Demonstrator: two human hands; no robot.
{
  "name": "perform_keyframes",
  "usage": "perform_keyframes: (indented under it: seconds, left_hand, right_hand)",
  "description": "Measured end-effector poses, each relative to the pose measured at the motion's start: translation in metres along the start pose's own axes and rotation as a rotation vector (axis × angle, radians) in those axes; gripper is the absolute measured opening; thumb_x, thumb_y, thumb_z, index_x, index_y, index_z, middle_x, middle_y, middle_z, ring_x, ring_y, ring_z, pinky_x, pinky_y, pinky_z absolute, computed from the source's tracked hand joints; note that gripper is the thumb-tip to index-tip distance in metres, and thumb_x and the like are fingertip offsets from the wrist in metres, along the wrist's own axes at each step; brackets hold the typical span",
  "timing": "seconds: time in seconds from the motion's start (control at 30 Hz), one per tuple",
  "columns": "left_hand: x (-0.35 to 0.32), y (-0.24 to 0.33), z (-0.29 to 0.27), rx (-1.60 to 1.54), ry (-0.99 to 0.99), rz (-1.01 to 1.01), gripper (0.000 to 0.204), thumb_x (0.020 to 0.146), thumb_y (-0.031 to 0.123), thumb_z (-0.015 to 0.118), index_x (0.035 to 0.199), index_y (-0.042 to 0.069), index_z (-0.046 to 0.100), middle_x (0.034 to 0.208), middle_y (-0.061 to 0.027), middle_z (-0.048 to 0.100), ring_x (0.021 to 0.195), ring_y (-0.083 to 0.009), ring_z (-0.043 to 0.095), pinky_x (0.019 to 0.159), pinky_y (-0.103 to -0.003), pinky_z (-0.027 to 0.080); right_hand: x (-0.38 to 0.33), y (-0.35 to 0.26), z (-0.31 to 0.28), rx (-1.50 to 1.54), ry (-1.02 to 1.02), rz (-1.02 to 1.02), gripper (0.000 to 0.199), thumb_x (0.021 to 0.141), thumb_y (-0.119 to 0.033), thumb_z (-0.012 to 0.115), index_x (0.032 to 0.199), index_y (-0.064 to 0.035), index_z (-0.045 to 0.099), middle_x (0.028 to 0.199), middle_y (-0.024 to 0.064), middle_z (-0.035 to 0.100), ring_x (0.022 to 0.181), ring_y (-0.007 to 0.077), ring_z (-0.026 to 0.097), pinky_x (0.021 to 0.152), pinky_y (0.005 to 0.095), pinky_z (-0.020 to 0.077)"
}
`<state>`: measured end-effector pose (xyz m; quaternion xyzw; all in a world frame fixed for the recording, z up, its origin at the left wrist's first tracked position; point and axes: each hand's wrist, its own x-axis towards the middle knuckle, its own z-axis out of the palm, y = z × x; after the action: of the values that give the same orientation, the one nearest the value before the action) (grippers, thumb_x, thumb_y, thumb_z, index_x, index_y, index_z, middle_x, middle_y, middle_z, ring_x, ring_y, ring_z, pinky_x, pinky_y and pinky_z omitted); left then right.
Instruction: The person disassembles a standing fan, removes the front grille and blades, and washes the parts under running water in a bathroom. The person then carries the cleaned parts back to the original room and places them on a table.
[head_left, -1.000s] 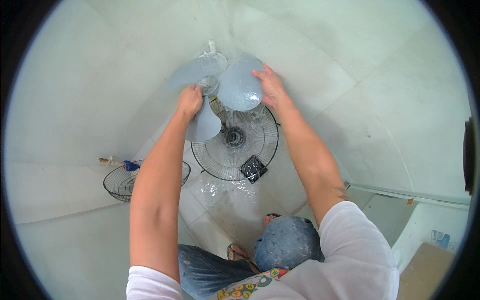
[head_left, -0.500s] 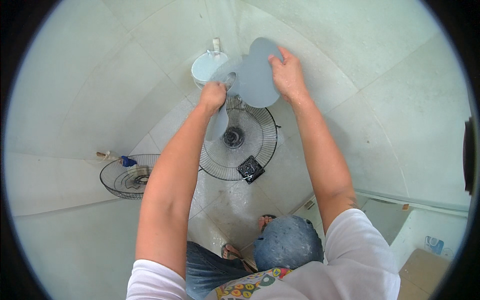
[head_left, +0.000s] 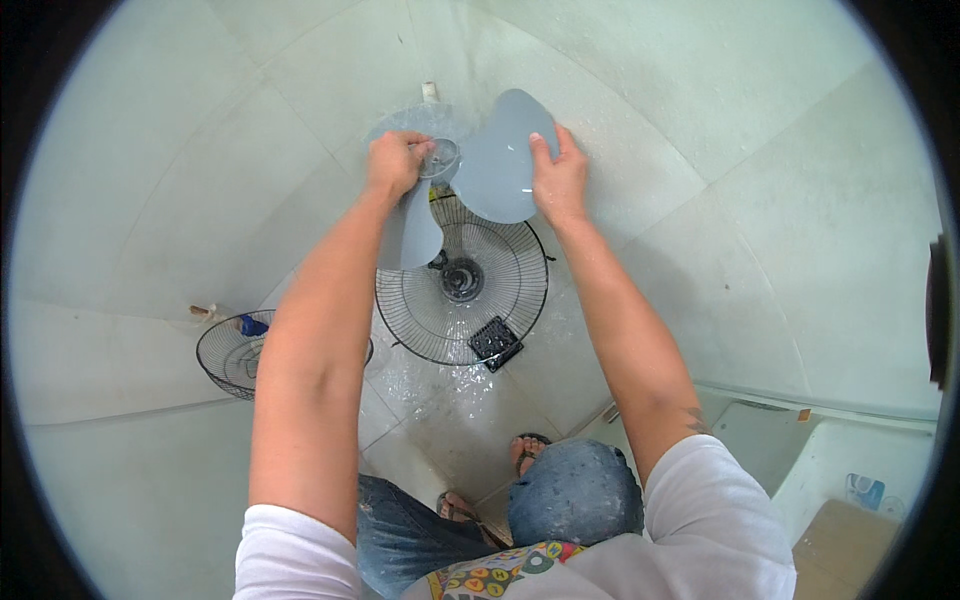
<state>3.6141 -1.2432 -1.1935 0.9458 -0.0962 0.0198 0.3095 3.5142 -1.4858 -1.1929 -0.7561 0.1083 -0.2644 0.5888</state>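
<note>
A wet grey-blue fan blade (head_left: 498,160) with rounded lobes is held up in front of me by both hands. My left hand (head_left: 396,160) is closed at its round clear-looking hub, fingertips pinching there. My right hand (head_left: 558,180) grips the outer edge of the right lobe, thumb on the face and fingers behind. Below the blade, a round black wire fan grille (head_left: 490,300) lies on the wet tiled floor. One lobe covers part of that grille.
A black square grate (head_left: 495,342) lies at the grille's near edge. Left of it rests a second wire grille (head_left: 228,355), partly behind my left forearm, beside a blue-and-white tap-like piece (head_left: 253,325). A white handle (head_left: 429,92) shows behind the blade. Pale tiled walls surround the corner.
The fan blade has turned and shifted slightly left, so its hub faces me and a lobe now covers the white dipper's bowl. Both hands moved left with it.
</note>
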Motion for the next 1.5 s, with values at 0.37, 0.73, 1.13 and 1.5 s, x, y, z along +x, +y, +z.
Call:
perform_keyframes:
  seconds: [0.37, 0.73, 1.13, 1.5]
  left_hand:
    - [-0.011, 0.007, -0.010, -0.456, -0.428, -0.162, 0.041, 0.095, 0.012, 0.068, 0.135, 0.012, 0.071, 0.113, -0.0211, 0.074, 0.100, -0.0239, 0.071, 0.096, -0.037, 0.057]
    - [-0.034, 0.026, -0.011, 0.339, -0.164, 0.045, 0.079, 0.088, 0.055, 0.076, 0.152, 0.017, 0.051, 0.137, -0.0251, 0.060, 0.128, -0.0396, 0.058, 0.108, -0.048, 0.046]
    - [-0.056, 0.050, -0.036, 0.359, -0.268, 0.590, 0.068, 0.084, 0.039, 0.082, 0.144, 0.021, 0.057, 0.115, -0.0227, 0.061, 0.108, -0.0424, 0.063, 0.096, -0.050, 0.053]
    - [-0.057, 0.036, 0.013, -0.302, -0.064, 0.011, 0.086, 0.101, 0.058, 0.057, 0.155, -0.004, 0.034, 0.153, -0.0355, 0.042, 0.144, -0.0485, 0.042, 0.121, -0.051, 0.033]
  right_hand:
    - [-0.011, -0.021, -0.025, 0.090, 0.047, -0.133, 0.034, 0.105, -0.024, 0.061, 0.122, 0.0049, 0.066, 0.101, 0.0184, 0.075, 0.089, 0.0257, 0.071, 0.085, 0.0406, 0.0548]
    - [-0.024, 0.059, 0.035, 0.422, -0.073, 0.632, 0.054, 0.105, -0.035, 0.060, 0.141, 0.0058, 0.055, 0.137, 0.0235, 0.063, 0.123, 0.0313, 0.062, 0.105, 0.0440, 0.0480]
    - [0.014, 0.031, 0.065, -0.608, -0.282, 0.153, 0.084, 0.096, -0.060, 0.065, 0.145, 0.0069, 0.050, 0.132, 0.0262, 0.065, 0.118, 0.0397, 0.067, 0.100, 0.0490, 0.0517]
    - [0.013, 0.019, 0.060, 0.134, -0.048, 0.351, 0.038, 0.104, -0.035, 0.061, 0.104, 0.0029, 0.068, 0.083, 0.0151, 0.065, 0.073, 0.0266, 0.062, 0.068, 0.0459, 0.0502]
